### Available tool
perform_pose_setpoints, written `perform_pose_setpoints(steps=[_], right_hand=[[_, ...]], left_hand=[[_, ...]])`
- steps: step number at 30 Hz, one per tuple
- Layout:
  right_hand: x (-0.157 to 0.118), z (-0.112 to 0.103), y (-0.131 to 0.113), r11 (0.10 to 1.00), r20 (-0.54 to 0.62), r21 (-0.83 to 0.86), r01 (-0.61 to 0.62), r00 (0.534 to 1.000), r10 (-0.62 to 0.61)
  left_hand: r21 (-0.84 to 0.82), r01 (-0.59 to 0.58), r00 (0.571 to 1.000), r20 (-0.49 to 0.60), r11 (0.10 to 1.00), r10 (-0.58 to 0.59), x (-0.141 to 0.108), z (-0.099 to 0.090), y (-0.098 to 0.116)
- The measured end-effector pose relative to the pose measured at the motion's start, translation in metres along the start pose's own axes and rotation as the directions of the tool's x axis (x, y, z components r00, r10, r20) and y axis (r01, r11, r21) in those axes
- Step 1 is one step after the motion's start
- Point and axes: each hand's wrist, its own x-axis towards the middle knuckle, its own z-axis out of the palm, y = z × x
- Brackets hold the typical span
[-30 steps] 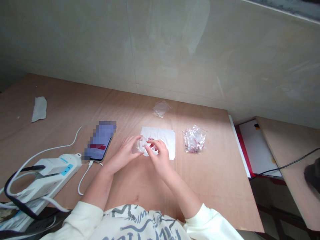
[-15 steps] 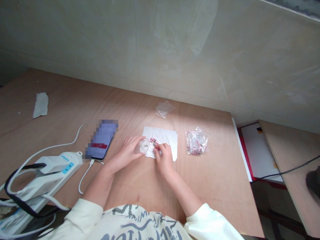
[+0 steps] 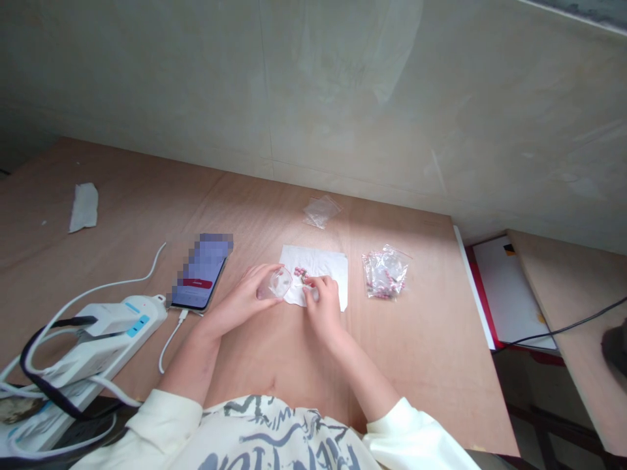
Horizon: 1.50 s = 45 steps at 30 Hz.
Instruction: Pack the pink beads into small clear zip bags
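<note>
My left hand (image 3: 238, 301) grips a small clear plastic cup (image 3: 274, 284), tilted on its side, just above the edge of a white paper sheet (image 3: 328, 281). My right hand (image 3: 321, 301) rests on that sheet, its thumb and forefinger pinched at a small cluster of pink beads (image 3: 298, 271). A tiny bead seems to sit between those fingertips. To the right of the sheet lies a clear plastic bag (image 3: 385, 273) with pink beads inside. A second, flat clear bag (image 3: 321, 211) lies farther back.
A phone (image 3: 200, 274) with a pixelated screen lies left of my hands, wired to a white power strip (image 3: 117, 333) with tangled cables. A folded white cloth (image 3: 83, 207) lies far left. The wooden table's right edge (image 3: 473, 287) drops towards a lower white board.
My right hand has left the cup and moved down onto the beads on the paper. The left hand alone holds the cup now. The view has shifted slightly.
</note>
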Motion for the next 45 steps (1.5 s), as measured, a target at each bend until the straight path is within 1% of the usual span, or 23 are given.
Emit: perform_pose_setpoints(steps=[2,5,15,22,27,29,32,35,38,42,44,45], right_hand=[[-0.001,0.004,0.01,0.999,0.019,-0.044,0.007,1.0,-0.006],[-0.002,0.007,0.015,0.997,0.029,-0.076,0.019,0.999,-0.017],[-0.001,0.005,0.013,0.999,0.028,-0.04,-0.004,1.0,0.005],[-0.003,0.004,0.012,1.0,0.019,-0.002,-0.014,1.0,0.014],[-0.002,0.001,0.013,0.998,0.021,0.046,-0.04,0.999,0.039],[0.0,-0.004,0.009,0.993,0.012,0.095,-0.075,0.997,0.074],[0.005,-0.016,-0.006,0.978,-0.002,0.189,-0.092,0.996,0.094],[0.008,-0.024,-0.028,0.972,0.014,0.233,-0.027,1.0,0.024],[0.009,-0.024,-0.043,0.974,0.066,0.224,0.018,0.997,-0.034],[0.008,-0.018,-0.045,0.976,0.076,0.215,-0.018,0.997,0.002],[0.009,-0.016,-0.043,0.962,0.085,0.267,-0.053,0.996,0.032],[0.009,-0.016,-0.041,0.946,0.11,0.315,-0.08,0.993,0.047]], left_hand=[[-0.001,0.003,1.0,-0.004,1.0,-0.003,0.0,0.0,0.0],[0.004,0.004,1.0,-0.003,1.0,-0.004,0.002,0.002,-0.001],[0.004,0.006,1.0,-0.005,1.0,-0.006,0.003,0.005,-0.005],[-0.044,0.005,1.0,-0.017,0.999,-0.006,0.001,0.002,0.002],[-0.06,-0.015,1.0,-0.013,0.998,0.015,0.0,0.001,0.006],[-0.061,-0.02,1.0,-0.005,0.998,0.019,0.0,0.001,0.006],[-0.066,-0.023,1.0,0.009,0.998,0.024,0.001,0.002,0.006],[-0.083,-0.022,1.0,0.019,0.996,0.024,0.002,0.004,0.007],[-0.097,-0.017,1.0,0.02,0.995,0.019,0.003,0.005,0.009],[-0.102,-0.034,0.999,0.001,0.994,0.034,0.002,0.007,0.009],[-0.106,-0.044,0.999,-0.01,0.993,0.043,0.002,0.008,0.009],[-0.11,-0.049,0.999,-0.016,0.993,0.048,0.002,0.009,0.01]])
